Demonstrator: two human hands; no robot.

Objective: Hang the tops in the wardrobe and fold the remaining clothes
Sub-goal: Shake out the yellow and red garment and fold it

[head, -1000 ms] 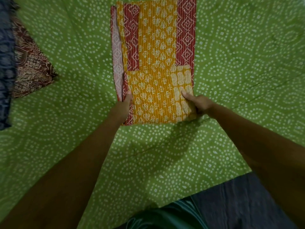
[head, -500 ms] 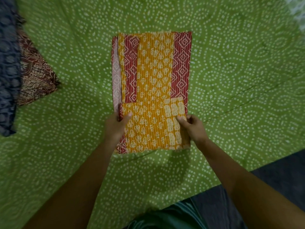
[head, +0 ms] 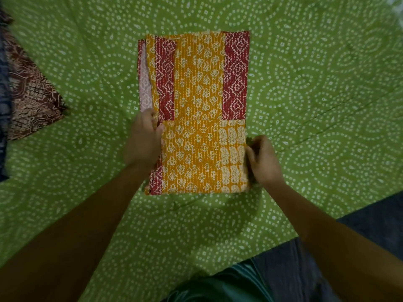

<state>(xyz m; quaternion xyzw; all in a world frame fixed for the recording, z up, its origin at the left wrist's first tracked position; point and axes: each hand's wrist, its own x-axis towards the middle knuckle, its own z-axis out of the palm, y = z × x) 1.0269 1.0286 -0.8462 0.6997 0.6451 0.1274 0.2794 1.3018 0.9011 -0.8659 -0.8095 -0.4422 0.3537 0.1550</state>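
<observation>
The garment (head: 197,110), yellow with red bands and a white print, lies folded into a long rectangle on the green sheet (head: 316,83), near the middle of the view. Its far edge runs straight across the top; its near edge ends well short of the sheet's lower border. A shorter folded panel covers the near half, its top edge a clean line across the cloth. Along the left side a paler inner layer peeks out beside the red band.

Bare sheet lies open on all sides: a wide stretch to the right, a broad band above, and room below down to where the sheet ends over a dark floor (head: 381,219). To the left the sheet runs free until a brown patterned cloth (head: 32,103), well apart from the garment, with a dark blue cloth (head: 3,127) at the frame's edge beyond it.

The left hand (head: 142,142) sits on the left edge of the garment at the fold line, fingers curled over the border with the thumb on top, gripping the cloth. The right hand (head: 262,161) is at the right edge of the near panel, fingers bent in and pinching the border; it is blurred, so the exact hold is hard to read. Both forearms reach in from the bottom corners
</observation>
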